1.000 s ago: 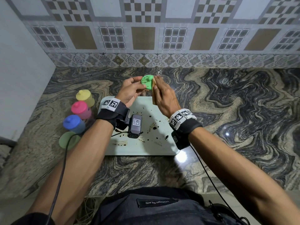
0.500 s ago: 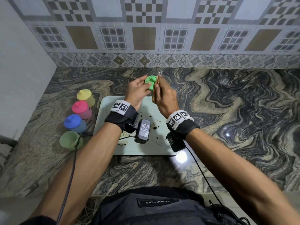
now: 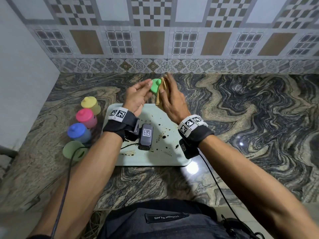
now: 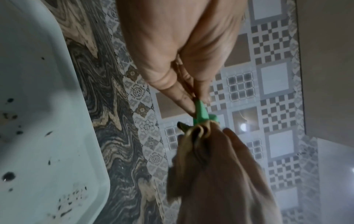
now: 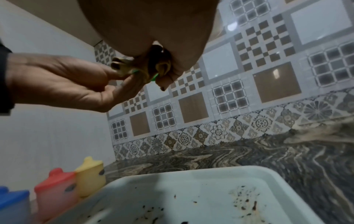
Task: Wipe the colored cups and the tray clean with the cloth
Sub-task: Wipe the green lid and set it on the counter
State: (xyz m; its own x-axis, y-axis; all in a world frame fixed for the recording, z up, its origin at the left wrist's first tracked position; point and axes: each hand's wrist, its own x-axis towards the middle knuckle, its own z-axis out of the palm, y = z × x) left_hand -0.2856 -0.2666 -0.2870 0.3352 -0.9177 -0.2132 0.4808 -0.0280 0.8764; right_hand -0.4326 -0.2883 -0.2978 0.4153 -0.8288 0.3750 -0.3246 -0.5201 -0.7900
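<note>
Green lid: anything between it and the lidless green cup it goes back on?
Nothing visible blocks it. The left hand pinches the green lid above the tray while the right hand presses the cloth on it. The lidless green cup stands open-topped left of the tray; only a cable crosses its rim.

Head view: evenly lit, sharp; bright glare spot on counter (image 3: 190, 169) just beside tray (image 3: 150, 160) near edge; wall tiles bow at frame edges. Wrist views: dim, noisy, motion-blurred; lamp reflections on glossy tiles.
</note>
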